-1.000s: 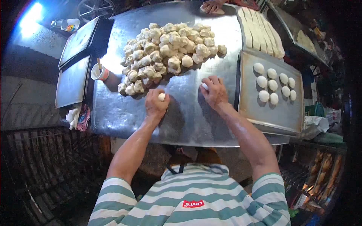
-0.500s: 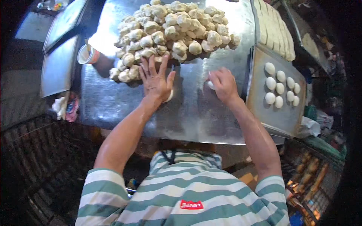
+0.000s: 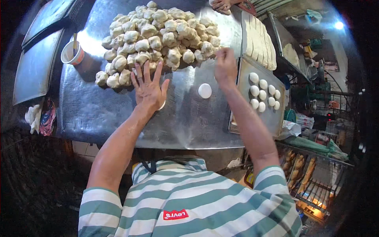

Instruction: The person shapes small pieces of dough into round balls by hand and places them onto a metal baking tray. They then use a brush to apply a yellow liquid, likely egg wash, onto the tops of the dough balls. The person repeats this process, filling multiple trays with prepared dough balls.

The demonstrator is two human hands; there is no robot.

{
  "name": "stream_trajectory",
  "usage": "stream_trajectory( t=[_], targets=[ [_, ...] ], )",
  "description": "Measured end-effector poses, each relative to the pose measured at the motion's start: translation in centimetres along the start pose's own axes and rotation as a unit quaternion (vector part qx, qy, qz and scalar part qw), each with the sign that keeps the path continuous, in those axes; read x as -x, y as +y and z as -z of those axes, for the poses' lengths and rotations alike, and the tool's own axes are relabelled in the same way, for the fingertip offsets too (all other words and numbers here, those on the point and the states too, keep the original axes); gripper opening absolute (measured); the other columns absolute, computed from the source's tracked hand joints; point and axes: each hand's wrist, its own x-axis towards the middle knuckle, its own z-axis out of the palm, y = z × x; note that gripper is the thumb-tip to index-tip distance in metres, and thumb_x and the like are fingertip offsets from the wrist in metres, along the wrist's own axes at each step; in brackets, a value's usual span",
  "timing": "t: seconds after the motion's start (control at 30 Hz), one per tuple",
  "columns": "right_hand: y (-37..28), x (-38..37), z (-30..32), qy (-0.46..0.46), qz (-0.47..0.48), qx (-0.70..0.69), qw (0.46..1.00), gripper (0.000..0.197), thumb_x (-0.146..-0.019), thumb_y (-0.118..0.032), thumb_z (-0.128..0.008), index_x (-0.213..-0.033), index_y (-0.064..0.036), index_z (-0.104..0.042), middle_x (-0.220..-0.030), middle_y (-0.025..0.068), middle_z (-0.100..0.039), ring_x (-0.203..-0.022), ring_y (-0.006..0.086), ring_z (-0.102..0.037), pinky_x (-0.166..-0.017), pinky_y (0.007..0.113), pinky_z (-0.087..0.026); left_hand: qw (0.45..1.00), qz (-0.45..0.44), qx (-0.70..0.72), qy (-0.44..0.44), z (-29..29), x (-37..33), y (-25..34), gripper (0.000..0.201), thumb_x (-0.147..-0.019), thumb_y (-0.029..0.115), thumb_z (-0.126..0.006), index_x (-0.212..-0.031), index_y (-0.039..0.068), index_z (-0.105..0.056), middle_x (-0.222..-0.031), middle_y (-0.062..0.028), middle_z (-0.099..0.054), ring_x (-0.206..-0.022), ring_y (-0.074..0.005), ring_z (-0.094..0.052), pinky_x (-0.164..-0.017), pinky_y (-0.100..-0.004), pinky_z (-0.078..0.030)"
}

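A large heap of lumpy dough pieces (image 3: pixel 158 33) covers the far middle of the metal table. My left hand (image 3: pixel 151 90) lies palm down with fingers spread, its fingertips reaching the near edge of the heap. Under its palm shows the white edge of a dough ball (image 3: pixel 162 105), mostly hidden. A smooth, round white dough ball (image 3: pixel 205 91) sits on the bare metal between my hands. Beyond it to the right, my right hand (image 3: pixel 226 68) is closed in a fist beside the heap's right end; what it holds, if anything, is hidden.
At right, a baking tray (image 3: pixel 249 118) carries several smooth dough balls. Behind it lie long dough strips (image 3: pixel 257 41) on a cloth. A white tub (image 3: pixel 73 55) with a stick in it stands at left, near metal trays (image 3: pixel 37 67). Another person's hand (image 3: pixel 222 4) shows at the far edge.
My right hand has lifted off the dough ball and moved away toward the heap's right end, uncovering the ball. My left hand stays over its ball. The view has turned to the right.
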Motion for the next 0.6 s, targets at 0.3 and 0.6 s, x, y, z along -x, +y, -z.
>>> stream_trajectory(
  t=[0.3,0.6],
  targets=[
    [10.7,4.3,-5.0,0.017,0.101,0.021,0.994,0.027,-0.102,-0.030,-0.063,-0.116,-0.0071,-0.065,-0.113,0.0202,-0.066,-0.105,0.0367,-0.061,-0.101,0.049,-0.047,0.997,0.007,0.069,-0.028,1.2,0.1,0.6,0.053,-0.105,0.040,-0.059,-0.152,0.017,-0.058,-0.169,-0.0142,-0.037,-0.158,-0.0413,-0.025,-0.130,-0.0520,-0.016],
    [17.7,18.1,13.7,-0.234,0.108,-0.340,0.904,0.043,-0.087,-0.003,-0.079,-0.127,-0.0061,-0.062,-0.112,0.0152,-0.071,-0.100,0.0263,-0.071,-0.089,0.039,-0.055,0.874,0.189,0.434,-0.115,5.6,7.9,13.0,0.041,-0.092,0.003,-0.078,-0.131,0.006,-0.066,-0.104,-0.0097,-0.073,-0.105,-0.0194,-0.069,-0.091,-0.0337,-0.058]
  ],
)
